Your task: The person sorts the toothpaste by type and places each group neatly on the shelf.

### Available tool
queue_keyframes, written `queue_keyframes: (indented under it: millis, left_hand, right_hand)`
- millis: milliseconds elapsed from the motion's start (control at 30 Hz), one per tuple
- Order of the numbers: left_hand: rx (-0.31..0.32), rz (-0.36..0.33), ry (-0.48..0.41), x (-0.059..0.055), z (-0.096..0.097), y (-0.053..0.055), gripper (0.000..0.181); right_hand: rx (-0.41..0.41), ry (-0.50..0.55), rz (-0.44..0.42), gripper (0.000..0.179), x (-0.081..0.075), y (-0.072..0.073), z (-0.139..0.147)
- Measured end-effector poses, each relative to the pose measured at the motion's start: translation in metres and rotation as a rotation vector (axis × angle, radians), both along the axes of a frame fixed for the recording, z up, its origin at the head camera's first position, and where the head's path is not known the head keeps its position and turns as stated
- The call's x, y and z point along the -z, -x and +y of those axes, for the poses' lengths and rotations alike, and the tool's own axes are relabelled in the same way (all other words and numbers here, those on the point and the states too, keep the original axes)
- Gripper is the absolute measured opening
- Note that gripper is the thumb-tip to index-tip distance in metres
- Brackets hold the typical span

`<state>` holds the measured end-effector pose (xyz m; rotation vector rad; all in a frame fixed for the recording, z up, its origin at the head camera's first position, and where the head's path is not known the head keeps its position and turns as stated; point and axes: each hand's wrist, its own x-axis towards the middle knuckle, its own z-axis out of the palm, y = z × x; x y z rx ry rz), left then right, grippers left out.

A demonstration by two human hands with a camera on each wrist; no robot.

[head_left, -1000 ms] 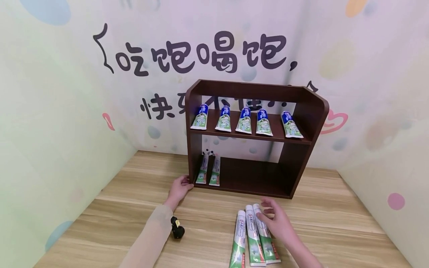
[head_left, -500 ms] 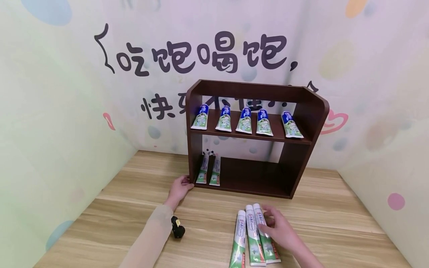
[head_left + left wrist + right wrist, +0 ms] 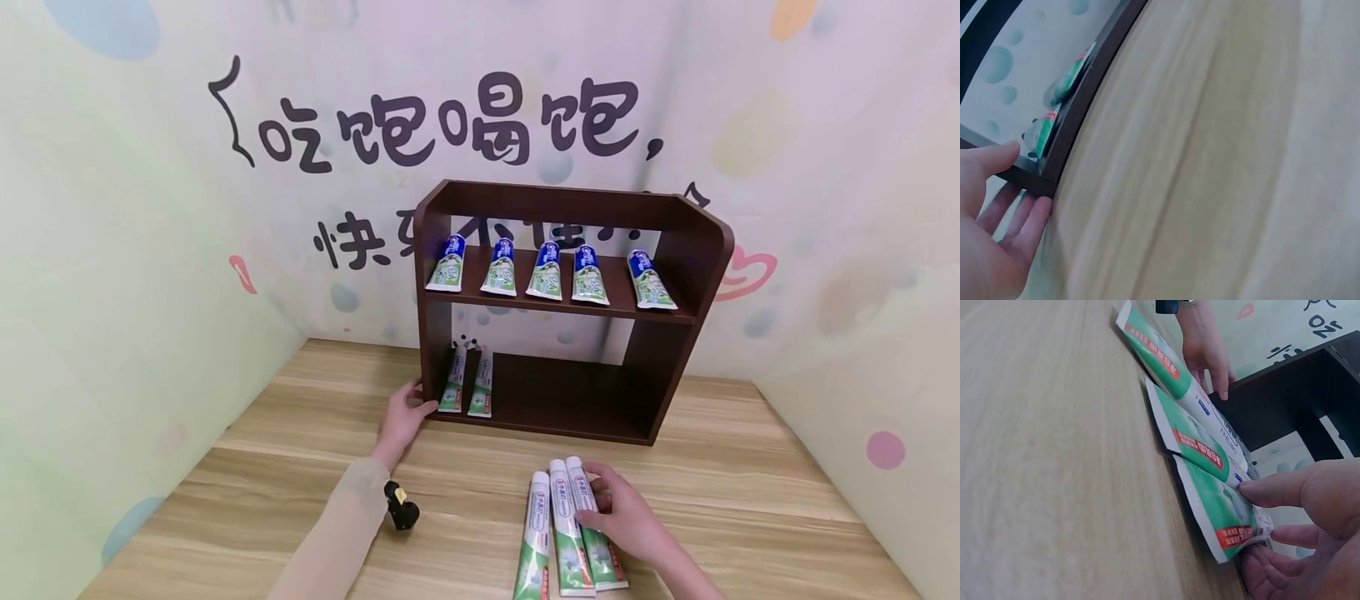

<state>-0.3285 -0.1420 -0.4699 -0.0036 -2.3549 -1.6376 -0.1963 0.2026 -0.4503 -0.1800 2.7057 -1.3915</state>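
Note:
On the table lie three green-and-white toothpaste tubes: a left tube (image 3: pixel 534 533), a middle tube (image 3: pixel 568 529) and a right tube (image 3: pixel 600 542). My right hand (image 3: pixel 626 512) pinches the right tube, thumb on its near face and fingers curled along its outer side, as the right wrist view shows. My left hand (image 3: pixel 401 421) grips the lower left corner of a dark brown two-tier shelf (image 3: pixel 555 310). In the left wrist view the thumb (image 3: pixel 1000 156) lies at the inner face of its side and the fingers outside.
Several blue-and-green toothpaste tubes (image 3: pixel 546 271) lean in a row on the upper tier. Two tubes (image 3: pixel 482 385) stand at the left of the lower tier. A patterned wall (image 3: pixel 360 317) rises behind the shelf. The left wrist carries a small black device (image 3: pixel 402 507).
My right hand has come down onto the right tube, and its fingers have closed around it. The left hand stays at the shelf corner, its thumb shifted slightly. The tubes lie where they were.

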Motion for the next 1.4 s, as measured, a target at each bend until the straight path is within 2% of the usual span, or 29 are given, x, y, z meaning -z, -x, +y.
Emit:
queue_keyframes:
  millis: [133, 300, 433, 600, 1033, 1167, 1400]
  left_hand:
    - [-0.003, 0.041, -0.030, -0.001, 0.000, 0.001, 0.052]
    - [-0.025, 0.030, -0.051, 0.000, 0.000, 0.002, 0.054]
    - [-0.031, 0.044, -0.020, 0.000, 0.000, 0.003, 0.052]
    - [-0.038, 0.045, 0.010, 0.001, 0.000, 0.004, 0.052]
    - [-0.075, 0.009, 0.035, 0.002, 0.002, 0.003, 0.053]
    - [-0.063, 0.011, 0.043, 0.003, 0.002, 0.004, 0.053]
    - [-0.022, 0.005, 0.129, 0.004, -0.001, 0.006, 0.057]
  right_hand:
    - [-0.014, -0.006, -0.001, 0.068, 0.001, 0.001, 0.000]
    - [-0.021, -0.026, 0.007, 0.069, 0.000, 0.002, 0.000]
    - [-0.007, -0.048, 0.017, 0.068, -0.002, 0.002, 0.000]
    - [0.015, -0.130, 0.035, 0.068, -0.004, 0.002, 0.000]
    - [-0.017, -0.255, 0.095, 0.075, -0.007, 0.000, 0.003]
    - [-0.011, -0.281, 0.088, 0.074, -0.007, 0.000, 0.002]
    - [-0.036, -0.323, 0.082, 0.075, -0.010, -0.004, 0.003]
